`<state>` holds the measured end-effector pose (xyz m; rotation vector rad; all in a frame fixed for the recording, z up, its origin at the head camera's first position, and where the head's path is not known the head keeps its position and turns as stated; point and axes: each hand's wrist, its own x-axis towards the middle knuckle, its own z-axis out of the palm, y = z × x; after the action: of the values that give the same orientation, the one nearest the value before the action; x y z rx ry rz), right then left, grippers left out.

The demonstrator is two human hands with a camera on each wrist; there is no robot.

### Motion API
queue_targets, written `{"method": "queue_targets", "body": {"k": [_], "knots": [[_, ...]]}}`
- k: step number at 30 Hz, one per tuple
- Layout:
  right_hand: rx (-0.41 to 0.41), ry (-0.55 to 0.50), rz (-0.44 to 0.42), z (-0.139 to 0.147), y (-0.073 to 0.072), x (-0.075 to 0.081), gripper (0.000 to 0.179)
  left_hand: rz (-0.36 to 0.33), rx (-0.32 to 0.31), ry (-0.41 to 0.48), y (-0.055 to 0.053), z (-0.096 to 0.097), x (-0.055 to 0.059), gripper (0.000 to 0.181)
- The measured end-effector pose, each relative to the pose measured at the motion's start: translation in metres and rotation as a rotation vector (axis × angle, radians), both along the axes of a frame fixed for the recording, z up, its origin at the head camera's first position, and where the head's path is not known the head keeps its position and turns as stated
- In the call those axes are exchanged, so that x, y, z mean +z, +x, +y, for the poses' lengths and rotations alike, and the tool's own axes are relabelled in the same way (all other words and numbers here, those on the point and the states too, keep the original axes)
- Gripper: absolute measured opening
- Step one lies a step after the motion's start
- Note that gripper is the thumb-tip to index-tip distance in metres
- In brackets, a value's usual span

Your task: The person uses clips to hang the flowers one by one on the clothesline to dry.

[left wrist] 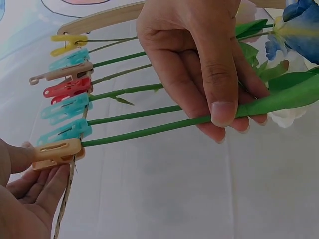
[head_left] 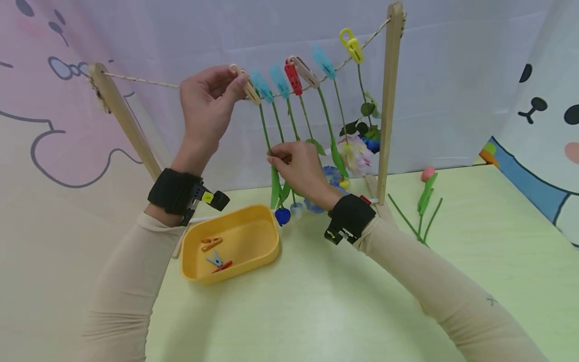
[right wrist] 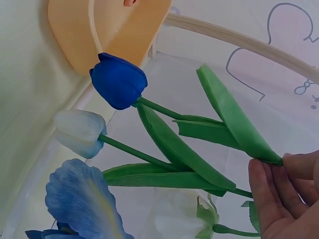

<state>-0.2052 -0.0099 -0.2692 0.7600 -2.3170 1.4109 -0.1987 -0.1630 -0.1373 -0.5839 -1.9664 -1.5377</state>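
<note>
My left hand (head_left: 205,103) pinches a beige clothespin (head_left: 251,91) on the rope (head_left: 142,80). Held in that clothespin's jaws is the green stem (left wrist: 144,133) of an artificial tulip, whose blue bloom (right wrist: 118,81) hangs upside down. Lower on the same stem, my right hand (head_left: 300,166) pinches it between thumb and fingers, beside a leaf (right wrist: 239,119). Further right along the rope, blue clothespins (head_left: 279,81), a red one (head_left: 293,77), another beige one (head_left: 306,72) and a yellow one (head_left: 352,46) hold other hanging flowers, among them a pale tulip (right wrist: 82,132).
A yellow tray (head_left: 276,246) stands on the table with several loose clothespins (head_left: 212,244) inside. Wooden posts (head_left: 126,120) hold the rope at both ends. On the table at the right lie a pink tulip (head_left: 427,174) and green stems (head_left: 404,216).
</note>
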Motion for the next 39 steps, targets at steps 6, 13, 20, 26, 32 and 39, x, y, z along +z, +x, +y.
{"method": "queue_targets", "body": {"k": [6, 13, 20, 26, 32, 39], "knots": [[-0.002, -0.004, -0.016, 0.002, 0.000, -0.002, 0.019, -0.072, 0.023, -0.026, 0.004, 0.000, 0.000, 0.023], [-0.027, 0.013, -0.010, 0.007, 0.001, -0.003, 0.024, -0.114, 0.058, -0.072, 0.005, 0.005, 0.003, 0.024], [-0.013, -0.008, 0.013, 0.015, 0.010, 0.002, 0.019, -0.050, 0.130, -0.103, 0.011, 0.011, 0.003, 0.025], [0.009, -0.039, 0.029, 0.038, 0.016, 0.006, 0.016, 0.042, 0.193, -0.142, 0.019, 0.016, 0.001, 0.025], [0.011, 0.007, 0.049, 0.068, 0.015, 0.001, 0.016, 0.129, 0.214, -0.129, 0.021, 0.010, -0.013, 0.026], [-0.050, 0.091, 0.117, 0.101, 0.015, -0.009, 0.015, 0.150, 0.186, -0.160, 0.042, 0.003, -0.033, 0.024]]}}
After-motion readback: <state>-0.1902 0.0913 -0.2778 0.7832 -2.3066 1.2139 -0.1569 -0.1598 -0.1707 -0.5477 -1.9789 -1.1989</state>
